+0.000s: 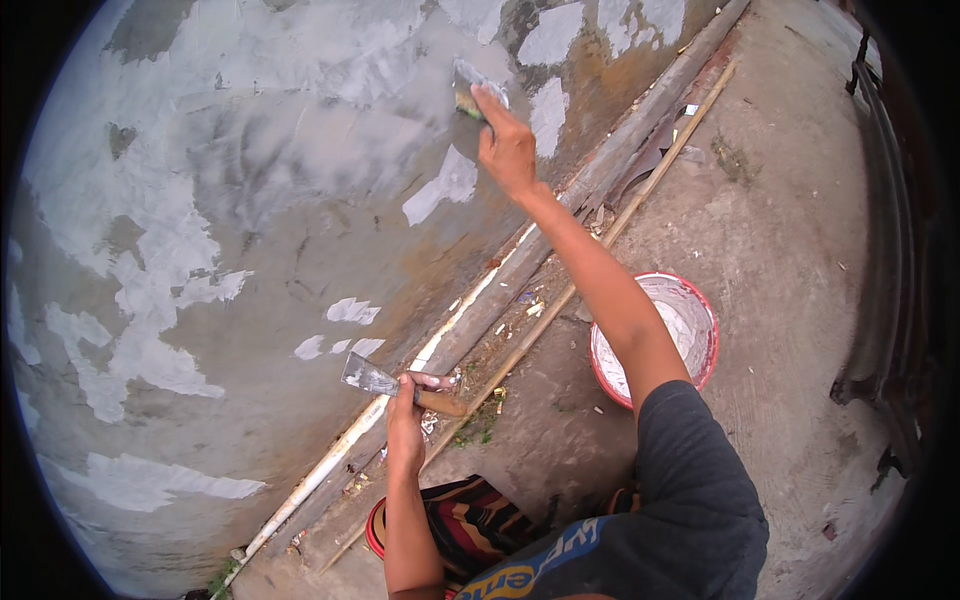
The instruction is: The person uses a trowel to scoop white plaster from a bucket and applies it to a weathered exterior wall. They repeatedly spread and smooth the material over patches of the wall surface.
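Head view: my right hand is stretched up and forward to the wall, its fingers closed on a flat spreading tool with a yellowish-green part and a pale, smeared face. My index finger lies extended along the tool, and the other fingers are bent in behind it; I cannot tell where the thumb sits. The tool is at the wall surface, among pale patches of filler that stand out against the darker grey.

My left hand is lower and nearer my body, its fingers wrapped around the wooden handle of a scraper. The blade points up and to the left and carries whitish smears; the handle end sticks out to the right of my hand. There is white residue on my fingers there too.

Under my right forearm stands a bucket with a red rim, partly hidden by my arm, with white paste inside. It rests on the ground, to the right of a long wooden pole. The pole lies roughly alongside the ledge at the wall's foot, with small scraps of debris between them.
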